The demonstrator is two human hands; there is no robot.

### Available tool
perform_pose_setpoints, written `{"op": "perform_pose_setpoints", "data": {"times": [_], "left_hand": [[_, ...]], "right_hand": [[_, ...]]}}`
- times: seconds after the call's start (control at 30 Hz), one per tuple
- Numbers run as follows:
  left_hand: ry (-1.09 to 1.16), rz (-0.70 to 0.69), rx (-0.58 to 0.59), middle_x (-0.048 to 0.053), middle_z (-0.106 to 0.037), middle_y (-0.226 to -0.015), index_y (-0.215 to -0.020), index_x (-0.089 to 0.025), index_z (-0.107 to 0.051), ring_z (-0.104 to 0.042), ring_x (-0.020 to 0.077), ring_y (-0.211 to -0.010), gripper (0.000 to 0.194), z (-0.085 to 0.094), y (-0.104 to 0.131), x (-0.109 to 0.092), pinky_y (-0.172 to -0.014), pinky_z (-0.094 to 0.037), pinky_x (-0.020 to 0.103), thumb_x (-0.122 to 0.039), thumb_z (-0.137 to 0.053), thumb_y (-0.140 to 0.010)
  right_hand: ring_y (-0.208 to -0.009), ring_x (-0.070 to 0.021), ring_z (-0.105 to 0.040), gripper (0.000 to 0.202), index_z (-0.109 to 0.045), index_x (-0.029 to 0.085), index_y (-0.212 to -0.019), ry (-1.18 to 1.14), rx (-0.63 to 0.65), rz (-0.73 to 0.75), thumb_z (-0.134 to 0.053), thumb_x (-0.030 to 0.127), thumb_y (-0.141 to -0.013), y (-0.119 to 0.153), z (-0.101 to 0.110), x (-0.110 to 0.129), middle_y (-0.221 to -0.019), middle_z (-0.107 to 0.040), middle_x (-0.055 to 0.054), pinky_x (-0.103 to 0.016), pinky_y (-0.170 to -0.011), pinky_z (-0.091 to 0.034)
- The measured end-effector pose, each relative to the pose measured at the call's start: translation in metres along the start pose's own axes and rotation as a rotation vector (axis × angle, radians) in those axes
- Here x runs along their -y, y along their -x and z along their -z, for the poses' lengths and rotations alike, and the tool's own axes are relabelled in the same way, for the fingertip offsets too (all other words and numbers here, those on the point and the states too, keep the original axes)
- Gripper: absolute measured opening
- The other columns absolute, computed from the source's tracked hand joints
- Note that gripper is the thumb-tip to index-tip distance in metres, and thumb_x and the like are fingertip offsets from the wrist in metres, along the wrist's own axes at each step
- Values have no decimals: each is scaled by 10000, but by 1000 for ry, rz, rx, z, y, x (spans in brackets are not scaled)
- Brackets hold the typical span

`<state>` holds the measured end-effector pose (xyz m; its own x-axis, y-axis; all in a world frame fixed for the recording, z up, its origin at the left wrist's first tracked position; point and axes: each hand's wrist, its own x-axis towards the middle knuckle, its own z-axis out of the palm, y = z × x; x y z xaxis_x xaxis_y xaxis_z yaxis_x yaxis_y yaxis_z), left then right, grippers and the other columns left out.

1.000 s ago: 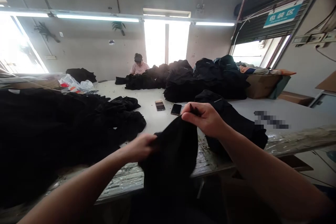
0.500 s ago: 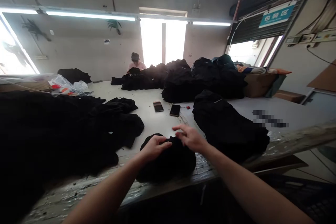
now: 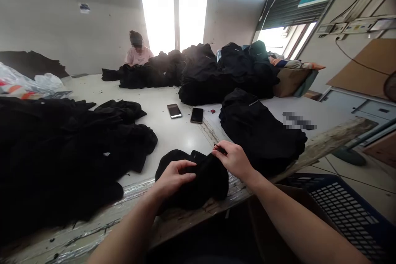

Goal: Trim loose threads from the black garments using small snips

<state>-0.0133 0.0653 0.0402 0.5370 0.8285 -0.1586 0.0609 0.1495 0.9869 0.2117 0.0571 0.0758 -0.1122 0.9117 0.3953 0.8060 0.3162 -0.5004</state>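
- While my left hand (image 3: 173, 178) rests on the black cloth (image 3: 206, 183), its thumb and fingers are a little way apart, with dark cloth showing in the gap.
- My right hand (image 3: 233, 159) is closed, and its fingertips pinch a small dark thing (image 3: 220, 149) right by the top edge of the cloth; I cannot tell what it is.
- The cloth lies bunched up in front of me, at the near edge of the white table (image 3: 167, 132).
- A big black heap (image 3: 62, 152) sits to the left of my cloth.
- A black pile (image 3: 262, 132) sits to the right, just past my right hand.
- Two phones (image 3: 197, 115) lie side by side past my hands.
- Across the table, a person in a pink top (image 3: 138, 55) is behind more dark clothes (image 3: 213, 70).
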Motion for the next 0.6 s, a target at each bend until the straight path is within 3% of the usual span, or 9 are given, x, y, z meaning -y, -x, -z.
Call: {"op": "perform_pose_setpoints", "data": {"times": [0.03, 0.17, 0.37, 0.6], "left_hand": [[26, 3, -36, 67, -692, -886, -992, -154, -685, -629, 192, -771, 333, -1, 0, 2, -713, -486, 293, -278, -735, -686], [96, 3, -156, 59, -703, -863, -905, -160, -695, -632, 184, -756, 281, -4, 3, 8, -710, -493, 288, -276, -763, -658], [95, -67, -217, 31, -703, -811, -855, -174, -695, -619, 159, -729, 208, -4, 3, 9, -676, -475, 246, -277, -745, -682], [-70, -127, -219, 26, -715, -812, -870, -196, -719, -624, 179, -752, 160, -7, 9, 5, -690, -476, 260, -273, -691, -734]], "right_hand": [[-755, -188, -598, 33, -614, 189, -828, 55, 14, -18, -594, 215, -829, 1, -3, 2, -858, -630, -44, -295, -669, -476], [-793, -189, -605, 286, -587, 199, -1076, 109, 72, 14, -634, 209, -794, 4, -3, 21, -1069, -584, -69, -310, -691, -494], [-735, -153, -579, 143, -644, 192, -923, -37, 246, 124, -655, 182, -781, 4, -3, 43, -890, -603, -28, -274, -662, -477], [-685, -135, -560, 83, -669, 190, -858, -26, 222, 185, -622, 154, -799, 5, -16, 46, -820, -605, -21, -254, -619, -448]]}}
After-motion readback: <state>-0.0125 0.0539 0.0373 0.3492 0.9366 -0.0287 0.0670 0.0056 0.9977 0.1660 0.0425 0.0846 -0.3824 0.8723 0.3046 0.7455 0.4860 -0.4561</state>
